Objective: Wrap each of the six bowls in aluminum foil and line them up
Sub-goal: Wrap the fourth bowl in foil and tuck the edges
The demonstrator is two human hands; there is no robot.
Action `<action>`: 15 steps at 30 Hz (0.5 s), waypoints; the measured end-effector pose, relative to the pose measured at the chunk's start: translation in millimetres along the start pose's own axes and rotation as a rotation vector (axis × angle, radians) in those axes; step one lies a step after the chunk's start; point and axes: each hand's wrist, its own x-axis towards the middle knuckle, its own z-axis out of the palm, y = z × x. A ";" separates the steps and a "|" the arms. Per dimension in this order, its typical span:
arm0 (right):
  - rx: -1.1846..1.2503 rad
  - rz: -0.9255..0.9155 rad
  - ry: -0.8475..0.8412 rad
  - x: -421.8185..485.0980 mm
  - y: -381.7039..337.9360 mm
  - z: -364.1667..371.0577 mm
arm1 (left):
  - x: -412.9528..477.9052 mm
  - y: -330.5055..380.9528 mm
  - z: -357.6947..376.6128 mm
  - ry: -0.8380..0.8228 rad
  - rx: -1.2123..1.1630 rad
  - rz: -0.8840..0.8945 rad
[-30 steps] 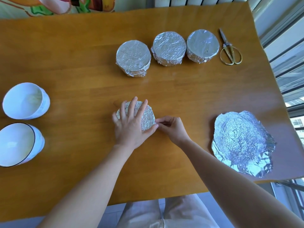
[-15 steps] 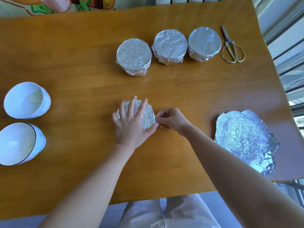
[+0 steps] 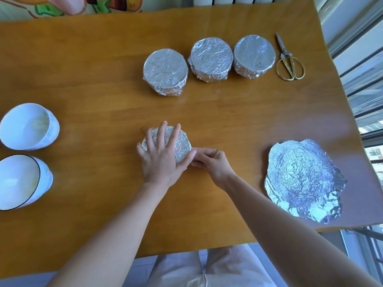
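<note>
The wooden table [image 3: 103, 69] carried a row of three foil-wrapped bowls [image 3: 210, 56] at its far side, with golden scissors [image 3: 286, 53] just beside the right one. Two bare white bowls [image 3: 27, 126] were at the left edge. A fourth wrapped bowl [image 3: 183, 145] stood in the middle, and a crumpled foil sheet [image 3: 302, 179] lay near the right edge.

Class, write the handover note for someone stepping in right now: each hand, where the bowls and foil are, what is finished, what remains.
Left hand presses flat on the foil-covered fourth bowl, mid-table.
Right hand pinches its foil at the right edge.
Done: three wrapped bowls in a row at the far side, beside the scissors.
Left to do: finish this one, add it to the row, then wrap the two bare bowls at the left edge with the crumpled foil on the right.
</note>
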 end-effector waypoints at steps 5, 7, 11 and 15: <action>0.194 0.203 0.027 4.4 -10.1 5.1 | 1.0 2.7 -1.0 -0.023 0.009 -0.031; 0.203 0.266 0.034 8.2 -16.6 4.7 | 0.4 3.5 -1.6 -0.041 -0.005 -0.053; 0.221 0.249 0.114 12.4 -18.2 8.9 | 1.6 9.2 -4.8 -0.053 -0.090 -0.142; 0.170 0.135 0.172 14.1 -20.7 15.0 | 0.8 18.1 -10.7 -0.058 -0.263 -0.294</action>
